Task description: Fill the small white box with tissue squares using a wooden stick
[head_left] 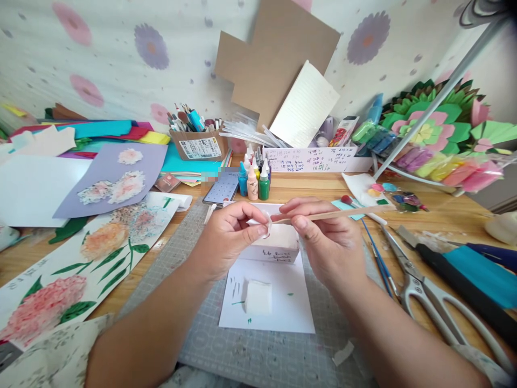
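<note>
with our left hand (226,231) we pinch a small, thin white piece (268,222) above the white paper box (278,253); our half-curled right hand (329,234) grips a flat tan wooden stick (337,213), its tip best guided lightly.

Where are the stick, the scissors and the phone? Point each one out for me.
Stick (335,213): head view, on its shaft.
Scissors (417,284): head view, where the two halves cross.
Phone (223,187): head view, on its screen.
</note>
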`<state>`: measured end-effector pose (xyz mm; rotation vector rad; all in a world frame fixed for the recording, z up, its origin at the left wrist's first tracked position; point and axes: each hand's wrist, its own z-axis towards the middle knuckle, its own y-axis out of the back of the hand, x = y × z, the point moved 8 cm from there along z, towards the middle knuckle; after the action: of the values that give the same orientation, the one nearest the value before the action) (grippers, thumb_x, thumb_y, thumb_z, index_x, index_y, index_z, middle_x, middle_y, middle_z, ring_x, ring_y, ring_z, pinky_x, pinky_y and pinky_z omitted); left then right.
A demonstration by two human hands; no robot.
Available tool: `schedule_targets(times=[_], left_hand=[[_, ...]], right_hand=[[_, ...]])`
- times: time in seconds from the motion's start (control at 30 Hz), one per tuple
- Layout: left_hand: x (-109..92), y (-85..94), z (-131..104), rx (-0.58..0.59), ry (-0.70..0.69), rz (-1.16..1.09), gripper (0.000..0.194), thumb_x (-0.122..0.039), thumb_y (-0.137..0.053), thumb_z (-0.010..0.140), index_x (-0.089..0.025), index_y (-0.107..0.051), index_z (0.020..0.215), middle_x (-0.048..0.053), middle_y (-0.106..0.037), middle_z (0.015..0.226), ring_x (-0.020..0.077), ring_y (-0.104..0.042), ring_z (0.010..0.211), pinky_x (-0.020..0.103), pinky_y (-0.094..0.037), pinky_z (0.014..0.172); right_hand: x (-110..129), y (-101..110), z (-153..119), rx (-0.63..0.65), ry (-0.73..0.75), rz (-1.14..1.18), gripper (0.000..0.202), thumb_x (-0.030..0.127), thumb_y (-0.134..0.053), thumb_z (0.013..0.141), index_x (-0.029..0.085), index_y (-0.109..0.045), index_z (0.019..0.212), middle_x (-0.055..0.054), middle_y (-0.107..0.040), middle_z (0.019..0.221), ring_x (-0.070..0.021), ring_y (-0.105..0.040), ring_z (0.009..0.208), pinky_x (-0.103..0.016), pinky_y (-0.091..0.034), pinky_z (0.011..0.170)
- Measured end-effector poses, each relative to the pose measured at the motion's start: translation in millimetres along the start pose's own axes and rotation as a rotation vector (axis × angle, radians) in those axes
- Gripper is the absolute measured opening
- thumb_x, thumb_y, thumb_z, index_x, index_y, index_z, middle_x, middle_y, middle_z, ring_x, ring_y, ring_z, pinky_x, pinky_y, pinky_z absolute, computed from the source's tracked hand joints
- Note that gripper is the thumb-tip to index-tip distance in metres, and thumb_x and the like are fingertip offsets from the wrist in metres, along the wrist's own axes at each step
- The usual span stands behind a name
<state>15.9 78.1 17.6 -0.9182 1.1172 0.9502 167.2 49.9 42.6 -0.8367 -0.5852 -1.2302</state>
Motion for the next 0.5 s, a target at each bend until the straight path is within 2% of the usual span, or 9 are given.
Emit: schedule_targets(times=[0.23, 0.4, 0.5], left_hand=[[-2.5, 1.5, -0.2, -0.027, 0.005, 0.057, 0.008, -0.016, -0.075, 0.074, -0.02, -0.067, 0.075, -0.002, -0.066, 0.075, 0.0116, -0.058, 0.069, 0.024, -0.046, 0.065], [-4.0, 1.9, -0.2, -0.015, -0.009, 0.106, 0.007, -0.018, -0.075, 0.075, -0.02, -0.069, 0.076, -0.002, -0.063, 0.075, 0.012, -0.058, 0.07, 0.024, -0.044, 0.064], [-4.7, 1.1, 0.2, -0.004, -0.023, 0.113, 0.007, -0.019, -0.075, 0.076, -0.02, -0.068, 0.076, -0.002, -0.064, 0.077, 0.0114, -0.058, 0.071, 0.023, -0.045, 0.065]], right_hand=[[-1.1, -0.8, 0.7, -0.001, -0.023, -0.042, 0.014, 0.013, -0.068, 0.085, 0.026, -0.074, 0.083, -0.001, -0.072, 0.087, -0.016, -0.067, 0.093, -0.033, -0.055, 0.086], [-6.8, 0.8, -0.2, -0.019, -0.071, 0.018, 0.011, 0.016, -0.068, 0.085, 0.026, -0.073, 0.085, 0.001, -0.07, 0.087, -0.0136, -0.069, 0.082, -0.03, -0.06, 0.075], [-9.0, 0.4, -1.0, -0.011, -0.085, 0.025, 0.01, 0.017, -0.067, 0.086, 0.026, -0.073, 0.086, 0.001, -0.069, 0.086, -0.0121, -0.069, 0.079, -0.028, -0.06, 0.075]])
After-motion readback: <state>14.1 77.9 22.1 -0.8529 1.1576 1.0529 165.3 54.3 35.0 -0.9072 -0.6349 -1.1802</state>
